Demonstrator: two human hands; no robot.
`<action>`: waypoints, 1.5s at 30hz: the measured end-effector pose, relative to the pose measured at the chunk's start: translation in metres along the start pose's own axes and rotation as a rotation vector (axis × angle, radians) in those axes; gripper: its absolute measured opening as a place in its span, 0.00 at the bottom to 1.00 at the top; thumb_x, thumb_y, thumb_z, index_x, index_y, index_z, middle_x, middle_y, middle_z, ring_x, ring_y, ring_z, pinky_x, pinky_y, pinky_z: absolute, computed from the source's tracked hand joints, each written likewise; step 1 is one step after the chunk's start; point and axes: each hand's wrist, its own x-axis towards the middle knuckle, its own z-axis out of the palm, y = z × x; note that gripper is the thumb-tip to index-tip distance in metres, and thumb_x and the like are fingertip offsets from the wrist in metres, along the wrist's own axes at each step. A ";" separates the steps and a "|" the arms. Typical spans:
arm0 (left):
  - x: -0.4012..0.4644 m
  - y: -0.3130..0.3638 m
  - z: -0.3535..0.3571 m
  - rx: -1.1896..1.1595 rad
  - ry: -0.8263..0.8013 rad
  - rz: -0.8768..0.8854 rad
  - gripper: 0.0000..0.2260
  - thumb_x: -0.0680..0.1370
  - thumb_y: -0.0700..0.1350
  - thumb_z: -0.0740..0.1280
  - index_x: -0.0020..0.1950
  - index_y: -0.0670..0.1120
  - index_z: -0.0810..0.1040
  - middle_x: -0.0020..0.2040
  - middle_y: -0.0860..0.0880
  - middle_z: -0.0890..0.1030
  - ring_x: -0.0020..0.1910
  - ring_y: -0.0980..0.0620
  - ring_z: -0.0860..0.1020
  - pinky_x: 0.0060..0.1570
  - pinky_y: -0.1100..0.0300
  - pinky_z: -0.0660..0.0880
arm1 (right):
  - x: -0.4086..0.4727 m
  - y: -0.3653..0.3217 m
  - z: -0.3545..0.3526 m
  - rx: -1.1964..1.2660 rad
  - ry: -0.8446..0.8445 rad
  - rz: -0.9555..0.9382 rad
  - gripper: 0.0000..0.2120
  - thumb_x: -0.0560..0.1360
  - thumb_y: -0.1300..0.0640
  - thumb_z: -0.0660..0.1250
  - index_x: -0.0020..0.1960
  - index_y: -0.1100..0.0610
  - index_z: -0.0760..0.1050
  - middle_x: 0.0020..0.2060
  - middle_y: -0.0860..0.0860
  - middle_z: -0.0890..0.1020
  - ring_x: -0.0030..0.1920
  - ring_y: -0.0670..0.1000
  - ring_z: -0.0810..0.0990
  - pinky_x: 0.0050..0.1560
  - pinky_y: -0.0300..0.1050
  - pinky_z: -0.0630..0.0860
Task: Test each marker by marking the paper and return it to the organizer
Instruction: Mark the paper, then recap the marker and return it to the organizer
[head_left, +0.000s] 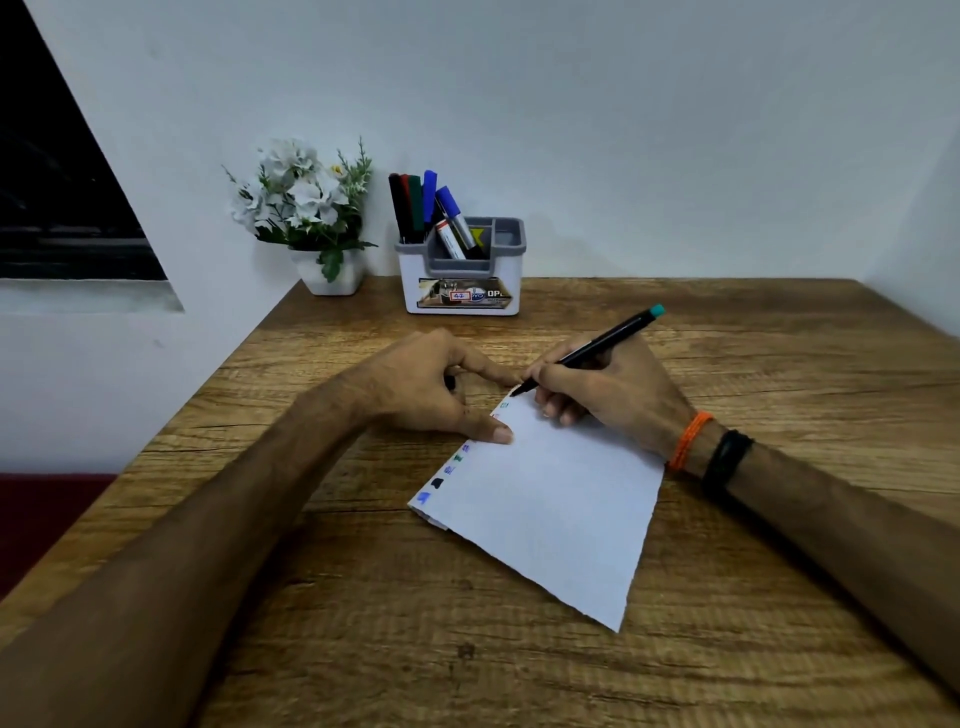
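A white sheet of paper (550, 514) lies tilted on the wooden table, with several coloured test marks down its left edge. My right hand (608, 395) grips a black marker with a teal end (597, 345), its tip touching the paper's far left corner. My left hand (436, 389) presses thumb and forefinger on the paper's left edge, while its curled fingers hold a small dark marker cap (450, 382). The white and grey organizer (462, 299) stands at the back with several markers (423, 208) upright in it.
A white pot of artificial white flowers (311, 218) stands left of the organizer against the wall. The table's left edge (208, 395) runs diagonally, with a dark window beyond it. Bare wood lies right of and in front of the paper.
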 end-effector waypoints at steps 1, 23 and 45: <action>0.000 0.000 0.000 0.003 -0.004 0.005 0.28 0.66 0.57 0.76 0.65 0.61 0.76 0.41 0.71 0.66 0.28 0.62 0.72 0.42 0.62 0.67 | 0.000 0.000 0.000 -0.004 -0.001 -0.003 0.05 0.74 0.67 0.69 0.40 0.64 0.82 0.30 0.57 0.84 0.28 0.50 0.81 0.28 0.39 0.76; 0.002 -0.003 0.001 0.019 -0.022 0.004 0.27 0.66 0.60 0.75 0.65 0.63 0.76 0.21 0.65 0.71 0.26 0.62 0.70 0.44 0.58 0.72 | 0.002 0.002 -0.001 -0.016 -0.021 -0.005 0.04 0.75 0.67 0.69 0.44 0.66 0.82 0.31 0.57 0.84 0.28 0.49 0.81 0.29 0.38 0.77; 0.005 -0.007 0.002 -0.012 -0.046 0.000 0.33 0.59 0.67 0.70 0.63 0.64 0.76 0.23 0.58 0.73 0.25 0.60 0.69 0.43 0.52 0.76 | 0.002 0.002 -0.001 -0.063 0.027 0.003 0.05 0.74 0.67 0.69 0.42 0.64 0.83 0.30 0.58 0.84 0.29 0.50 0.81 0.29 0.38 0.76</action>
